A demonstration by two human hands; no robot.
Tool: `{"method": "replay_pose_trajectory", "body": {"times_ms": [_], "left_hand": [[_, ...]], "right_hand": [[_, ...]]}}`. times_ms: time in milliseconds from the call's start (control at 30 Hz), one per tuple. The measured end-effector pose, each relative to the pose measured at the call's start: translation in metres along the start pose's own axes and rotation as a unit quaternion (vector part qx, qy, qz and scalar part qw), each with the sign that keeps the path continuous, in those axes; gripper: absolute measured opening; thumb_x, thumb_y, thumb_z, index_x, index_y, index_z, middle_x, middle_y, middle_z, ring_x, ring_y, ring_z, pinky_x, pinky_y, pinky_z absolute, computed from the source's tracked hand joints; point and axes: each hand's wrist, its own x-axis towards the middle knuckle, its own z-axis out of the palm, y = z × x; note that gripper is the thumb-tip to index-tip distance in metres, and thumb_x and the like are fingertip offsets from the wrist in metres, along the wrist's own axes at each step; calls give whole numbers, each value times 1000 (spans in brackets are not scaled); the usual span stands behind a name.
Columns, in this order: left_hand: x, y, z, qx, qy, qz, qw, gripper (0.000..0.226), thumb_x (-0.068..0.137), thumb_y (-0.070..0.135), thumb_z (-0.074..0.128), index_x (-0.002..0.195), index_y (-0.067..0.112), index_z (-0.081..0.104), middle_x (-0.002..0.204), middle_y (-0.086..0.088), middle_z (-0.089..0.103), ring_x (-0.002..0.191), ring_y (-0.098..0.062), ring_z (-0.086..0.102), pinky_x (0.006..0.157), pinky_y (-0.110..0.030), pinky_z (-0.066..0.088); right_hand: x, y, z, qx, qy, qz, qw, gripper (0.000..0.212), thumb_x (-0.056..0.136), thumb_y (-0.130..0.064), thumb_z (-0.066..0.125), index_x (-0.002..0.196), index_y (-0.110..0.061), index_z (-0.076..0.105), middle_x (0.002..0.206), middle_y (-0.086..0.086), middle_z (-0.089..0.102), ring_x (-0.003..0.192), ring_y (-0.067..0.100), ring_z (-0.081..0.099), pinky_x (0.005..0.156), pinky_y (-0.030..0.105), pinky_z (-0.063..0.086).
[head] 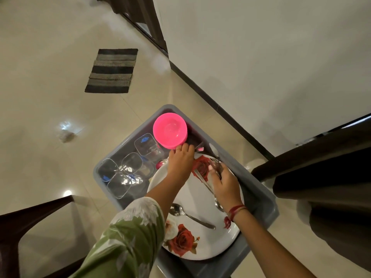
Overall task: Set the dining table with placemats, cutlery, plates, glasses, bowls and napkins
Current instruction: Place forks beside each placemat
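Note:
A grey plastic tub [267,199] sits on the floor below me. Inside lie white plates with red roses [200,243], a stack of pink bowls [170,130], several clear square glasses [128,173] and loose cutlery. One spoon [190,215] rests on the top plate. My left hand [180,159] reaches to the far side of the plate, its fingers curled at the base of the pink bowls; what they hold is hidden. My right hand [222,181] grips a bundle of forks and spoons [212,171] over the plate.
Dark wooden chair parts stand at the right [321,167] and lower left [30,219]. A striped mat [112,71] lies on the glossy tiled floor. A white wall with a dark skirting [210,99] runs along the right.

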Motion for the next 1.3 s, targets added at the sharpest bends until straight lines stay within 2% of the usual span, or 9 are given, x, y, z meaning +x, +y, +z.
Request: {"method": "replay_pose_trajectory", "body": {"times_ms": [200, 333, 400, 533, 700, 800, 1000, 1133, 1300], "left_hand": [[-11, 2, -16, -75, 115, 112, 984, 14, 82, 14, 52, 95, 16, 57, 96, -2, 64, 92, -24, 62, 84, -37, 42], [-39, 5, -32, -279, 167, -30, 945, 24, 89, 14, 35, 98, 10, 57, 91, -3, 64, 88, -21, 58, 90, -39, 40], [-55, 4, -47, -446, 157, -144, 869, 25, 98, 10, 28, 109, 9, 50, 82, 2, 57, 77, -15, 54, 73, -33, 46], [-77, 0, -75, -692, 116, -334, 630, 21, 105, 15, 27, 88, 16, 40, 68, 2, 44, 57, -10, 43, 51, -22, 37], [-94, -7, -84, -757, 99, -387, 517, 19, 104, 11, 27, 97, 12, 45, 66, 2, 39, 45, -4, 27, 40, -16, 22], [-99, -13, -85, -754, 83, -431, 488, 20, 103, 9, 25, 103, 11, 45, 66, 2, 38, 47, -6, 26, 40, -16, 22], [-115, -25, -73, -739, 58, -487, 463, 23, 103, 10, 27, 90, 15, 45, 65, 0, 38, 50, -8, 27, 40, -17, 24], [-121, -32, -62, -734, 53, -499, 457, 22, 104, 12, 28, 92, 15, 46, 67, 0, 38, 51, -8, 27, 40, -17, 26], [-125, -39, -62, -742, 52, -489, 455, 20, 104, 12, 29, 98, 12, 48, 67, 0, 39, 51, -8, 29, 44, -19, 27]], "right_hand": [[9, -15, -21, 39, 57, -12, 998, 25, 98, -30, 42, 114, -16, 54, 78, -7, 59, 70, 3, 58, 61, 14, 49], [14, -24, -24, 71, 50, 12, 996, 22, 100, -28, 40, 104, -16, 58, 69, -8, 53, 63, 2, 50, 59, 16, 43], [14, -32, -20, 106, -8, 38, 994, 22, 100, -27, 39, 99, -20, 60, 66, -5, 53, 65, 8, 53, 64, 23, 46], [6, -49, -6, 324, -163, 162, 918, 26, 100, -27, 42, 105, -15, 64, 63, -1, 52, 54, 10, 46, 51, 23, 37], [0, -52, 17, 228, -229, 194, 926, 45, 103, -38, 31, 105, -10, 65, 59, -2, 40, 48, 8, 30, 43, 21, 24], [8, -38, 26, -52, -154, 148, 976, 41, 101, -38, 34, 94, -10, 64, 74, 4, 57, 63, 15, 50, 58, 27, 41], [10, -7, 24, -387, -116, 31, 914, 29, 99, -35, 43, 101, -14, 63, 90, 4, 66, 81, 19, 63, 82, 31, 56], [10, -19, 29, -428, -98, -58, 897, 34, 99, -28, 44, 130, -15, 48, 121, 6, 60, 106, 24, 60, 95, 35, 50], [41, -58, 63, -437, -160, -157, 871, 25, 99, -22, 36, 113, -15, 57, 110, 9, 65, 97, 30, 62, 79, 37, 48]]}}
